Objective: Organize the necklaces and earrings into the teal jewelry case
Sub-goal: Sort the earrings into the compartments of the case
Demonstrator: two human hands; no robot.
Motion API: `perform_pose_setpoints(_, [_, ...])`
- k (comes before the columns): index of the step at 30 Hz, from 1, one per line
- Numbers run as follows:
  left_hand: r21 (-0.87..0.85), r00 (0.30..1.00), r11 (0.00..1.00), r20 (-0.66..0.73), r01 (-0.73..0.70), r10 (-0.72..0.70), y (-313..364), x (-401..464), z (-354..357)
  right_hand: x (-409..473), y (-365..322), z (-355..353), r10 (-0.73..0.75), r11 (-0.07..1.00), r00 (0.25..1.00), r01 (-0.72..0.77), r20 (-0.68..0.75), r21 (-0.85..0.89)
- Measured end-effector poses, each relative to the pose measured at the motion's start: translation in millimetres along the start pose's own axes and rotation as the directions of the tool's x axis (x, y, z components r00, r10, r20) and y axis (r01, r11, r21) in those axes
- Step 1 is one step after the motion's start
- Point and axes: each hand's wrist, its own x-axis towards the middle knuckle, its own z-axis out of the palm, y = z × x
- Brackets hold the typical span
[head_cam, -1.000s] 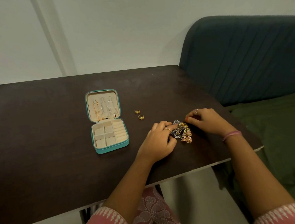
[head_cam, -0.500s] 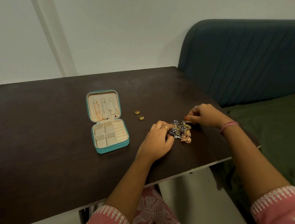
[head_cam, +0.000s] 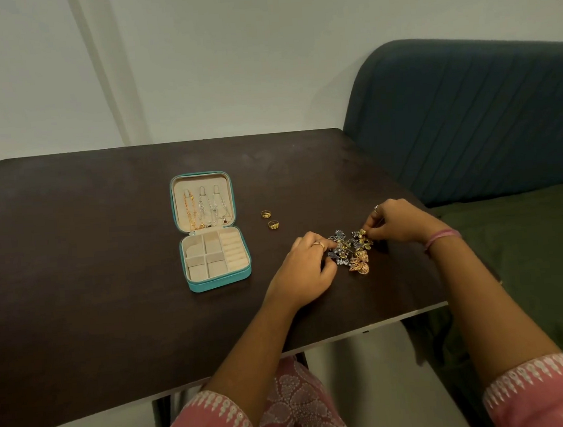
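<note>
Head view: left hand [head_cam: 306, 265] and right hand [head_cam: 397, 220] pinch at an earring pile [head_cam: 352, 249] on the dark surface [head_cam: 93, 278] (fingers curled); teal jewelry case [head_cam: 211, 234] open nearby.

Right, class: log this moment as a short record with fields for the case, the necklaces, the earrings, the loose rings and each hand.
case: teal jewelry case open on the dark table, lid laid flat
necklaces: three chains hung inside the lid
compartments: appear empty
earrings: mixed pile on the table, right of the case
loose rings: two gold rings between case and pile
left hand: fingertips at the pile's left edge
right hand: pinching an earring at the pile's top
</note>
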Motion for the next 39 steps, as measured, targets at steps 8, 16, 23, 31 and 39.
perform_pose_setpoints(8, [0.0,1.0,1.0,0.0,0.002,-0.002,0,0,0,6,7,1,0.04,0.999,0.999,-0.04,0.012,0.016])
perform_pose_setpoints(16, [0.009,1.0,1.0,-0.017,-0.002,0.002,2,0,1,15,-29,-6,-0.289,0.957,0.941,0.282,-0.178,-0.064])
perform_pose_setpoints(23, [0.126,0.999,0.992,0.037,0.023,-0.028,9,-2,1,37,-97,4,-0.585,0.776,0.807,0.586,0.078,-0.234])
perform_pose_setpoints(31, [0.107,0.998,0.994,0.055,0.037,-0.043,8,0,1,48,-115,18,-0.545,0.777,0.821,0.57,0.169,-0.266])
perform_pose_setpoints(39, [0.095,0.999,0.995,0.036,0.018,-0.021,6,-1,2,28,-85,-7,-0.517,0.855,0.853,0.512,-0.067,-0.079])
